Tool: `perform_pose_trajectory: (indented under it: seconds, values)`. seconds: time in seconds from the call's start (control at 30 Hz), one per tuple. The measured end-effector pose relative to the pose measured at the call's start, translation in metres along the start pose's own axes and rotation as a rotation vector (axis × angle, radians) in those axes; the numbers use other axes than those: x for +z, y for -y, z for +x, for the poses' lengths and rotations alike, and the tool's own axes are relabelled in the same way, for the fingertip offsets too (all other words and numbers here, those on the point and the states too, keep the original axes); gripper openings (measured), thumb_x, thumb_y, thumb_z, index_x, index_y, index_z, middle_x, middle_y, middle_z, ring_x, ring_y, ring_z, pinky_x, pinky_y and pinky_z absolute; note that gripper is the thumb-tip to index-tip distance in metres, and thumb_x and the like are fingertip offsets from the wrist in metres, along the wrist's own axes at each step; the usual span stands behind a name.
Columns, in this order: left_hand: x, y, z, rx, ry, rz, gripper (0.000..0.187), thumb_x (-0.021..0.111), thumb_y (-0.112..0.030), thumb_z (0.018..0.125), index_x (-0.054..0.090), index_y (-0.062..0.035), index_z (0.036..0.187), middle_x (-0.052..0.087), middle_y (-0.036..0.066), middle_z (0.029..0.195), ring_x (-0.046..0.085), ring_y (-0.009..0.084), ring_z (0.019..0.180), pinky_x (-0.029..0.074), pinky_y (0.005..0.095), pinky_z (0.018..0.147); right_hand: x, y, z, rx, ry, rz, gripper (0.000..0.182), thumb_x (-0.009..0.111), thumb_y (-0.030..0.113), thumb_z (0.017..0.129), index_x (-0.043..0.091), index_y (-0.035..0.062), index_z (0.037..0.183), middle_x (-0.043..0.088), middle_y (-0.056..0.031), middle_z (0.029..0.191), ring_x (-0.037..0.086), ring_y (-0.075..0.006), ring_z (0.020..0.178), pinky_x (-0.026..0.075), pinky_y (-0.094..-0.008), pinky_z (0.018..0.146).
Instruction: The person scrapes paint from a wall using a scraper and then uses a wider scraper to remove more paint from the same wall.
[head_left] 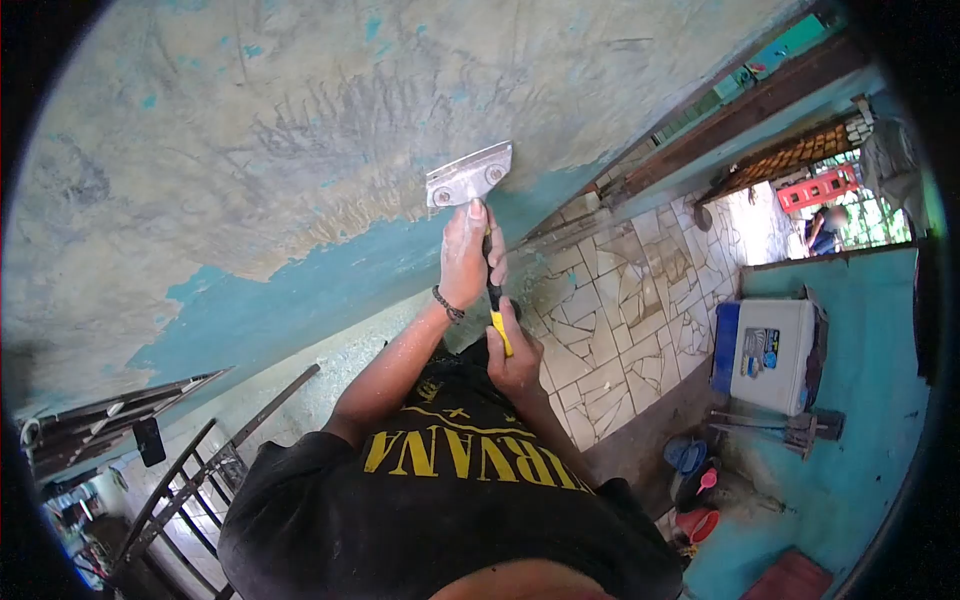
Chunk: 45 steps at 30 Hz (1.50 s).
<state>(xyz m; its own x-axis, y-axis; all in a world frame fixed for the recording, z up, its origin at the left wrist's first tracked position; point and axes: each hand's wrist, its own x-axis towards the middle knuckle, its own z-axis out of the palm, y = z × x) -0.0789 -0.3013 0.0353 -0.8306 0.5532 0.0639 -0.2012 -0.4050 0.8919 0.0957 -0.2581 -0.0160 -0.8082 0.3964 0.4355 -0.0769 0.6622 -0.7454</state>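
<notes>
A wide wall scraper point(470, 176) with a metal blade and a black and yellow handle is held in both hands. My left hand point(463, 258), dusted white and wearing a dark bracelet, is wrapped round the handle just below the blade head, its thumb up against the metal. Lower down, my right hand point(515, 355) is closed round the yellow end of the handle. The blade edge lies at or very near the wall point(300, 120), whose grey, patchy surface meets a strip of turquoise paint point(330, 290) along a ragged border. Whether the edge touches is hard to tell.
Cracked-tile flooring point(610, 310) stretches to the right. A white and blue cooler box point(775, 355) stands by the turquoise wall, with a red bucket point(697, 523) lower down. A dark metal railing point(185, 490) is at lower left. Another person point(825, 230) sits in the far doorway.
</notes>
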Motion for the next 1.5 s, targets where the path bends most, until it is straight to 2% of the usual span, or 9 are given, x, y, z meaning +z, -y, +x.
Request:
perform_pose_trajectory:
  seconds: [0.27, 0.47, 0.57, 0.7, 0.87, 1.17, 1.37, 1.4, 1.5]
  values:
    - [0.023, -0.069, 0.017, 0.111, 0.052, -0.024, 0.047, 0.035, -0.046, 0.114, 0.045, -0.0057, 0.093, 0.042, 0.003, 0.055, 0.041, 0.0142, 0.036, 0.035, 0.0280, 0.038, 0.005, 0.026, 0.042, -0.033, -0.075, 0.112, 0.049, 0.065, 0.003, 0.096, 0.055, -0.0122, 0.141, 0.072, -0.0310, 0.104, 0.075, -0.0432, 0.089, 0.058, -0.0434, 0.077]
    - [-0.006, 0.007, 0.003, 0.002, 0.034, 0.061, 0.046, 0.036, -0.051, 0.113, 0.045, -0.0081, 0.101, 0.043, 0.006, 0.058, 0.040, 0.0157, 0.036, 0.037, 0.0294, 0.038, 0.014, -0.007, -0.003, 0.032, -0.018, 0.040, 0.050, 0.063, 0.003, 0.097, 0.054, -0.0117, 0.143, 0.072, -0.0306, 0.109, 0.075, -0.0424, 0.092, 0.058, -0.0431, 0.080]
    - [0.002, -0.019, 0.008, 0.052, 0.040, 0.043, 0.045, 0.036, -0.050, 0.113, 0.045, -0.0078, 0.101, 0.043, 0.006, 0.059, 0.041, 0.0155, 0.037, 0.037, 0.0291, 0.039, 0.011, 0.003, 0.014, -0.064, -0.069, 0.044, 0.050, 0.064, 0.002, 0.097, 0.053, -0.0099, 0.145, 0.072, -0.0312, 0.102, 0.076, -0.0431, 0.091, 0.059, -0.0412, 0.075]
    - [0.009, -0.052, 0.009, 0.073, 0.080, 0.021, 0.049, 0.035, -0.048, 0.114, 0.046, -0.0051, 0.093, 0.047, 0.004, 0.057, 0.047, 0.0162, 0.037, 0.038, 0.0309, 0.039, 0.001, 0.026, 0.021, 0.056, 0.014, 0.078, 0.050, 0.061, 0.006, 0.100, 0.051, -0.0116, 0.146, 0.071, -0.0317, 0.116, 0.075, -0.0405, 0.099, 0.058, -0.0401, 0.085]
    - [-0.018, 0.018, 0.003, 0.055, 0.041, 0.143, 0.049, 0.034, -0.045, 0.114, 0.046, -0.0048, 0.090, 0.046, 0.005, 0.054, 0.045, 0.0185, 0.035, 0.039, 0.0313, 0.040, 0.015, 0.003, -0.012, 0.140, 0.038, 0.112, 0.050, 0.060, 0.007, 0.101, 0.051, -0.0129, 0.145, 0.070, -0.0330, 0.117, 0.075, -0.0387, 0.100, 0.058, -0.0415, 0.084]
    - [-0.003, 0.002, 0.006, 0.040, 0.026, 0.131, 0.048, 0.035, -0.045, 0.114, 0.046, -0.0061, 0.089, 0.045, 0.004, 0.051, 0.048, 0.0181, 0.035, 0.039, 0.0311, 0.039, 0.015, 0.003, -0.004, 0.040, -0.034, 0.067, 0.050, 0.061, 0.006, 0.101, 0.050, -0.0117, 0.146, 0.072, -0.0314, 0.103, 0.077, -0.0367, 0.083, 0.059, -0.0381, 0.072]
    - [0.016, -0.032, 0.020, 0.094, 0.081, 0.151, 0.047, 0.036, -0.043, 0.114, 0.046, -0.0052, 0.087, 0.047, 0.004, 0.052, 0.048, 0.0177, 0.036, 0.040, 0.0313, 0.040, 0.003, 0.021, 0.022, 0.140, -0.032, 0.149, 0.052, 0.059, 0.008, 0.102, 0.048, -0.0121, 0.149, 0.072, -0.0228, 0.100, 0.069, -0.0251, 0.079, 0.056, -0.0364, 0.074]
    - [0.022, -0.040, 0.023, 0.099, 0.074, 0.144, 0.047, 0.037, -0.042, 0.114, 0.046, -0.0050, 0.087, 0.048, 0.004, 0.052, 0.048, 0.0178, 0.036, 0.040, 0.0314, 0.040, 0.003, 0.021, 0.025, 0.114, -0.046, 0.123, 0.050, 0.060, 0.005, 0.101, 0.050, -0.0098, 0.147, 0.071, -0.0288, 0.101, 0.075, -0.0336, 0.078, 0.057, -0.0380, 0.068]
    - [0.013, -0.013, 0.023, 0.094, 0.077, 0.168, 0.049, 0.038, -0.045, 0.113, 0.045, -0.0051, 0.086, 0.049, 0.005, 0.053, 0.049, 0.0182, 0.036, 0.041, 0.0326, 0.040, 0.007, 0.009, 0.018, 0.030, -0.089, 0.115, 0.050, 0.058, 0.007, 0.102, 0.049, -0.0094, 0.148, 0.072, -0.0280, 0.101, 0.074, -0.0329, 0.077, 0.056, -0.0377, 0.069]
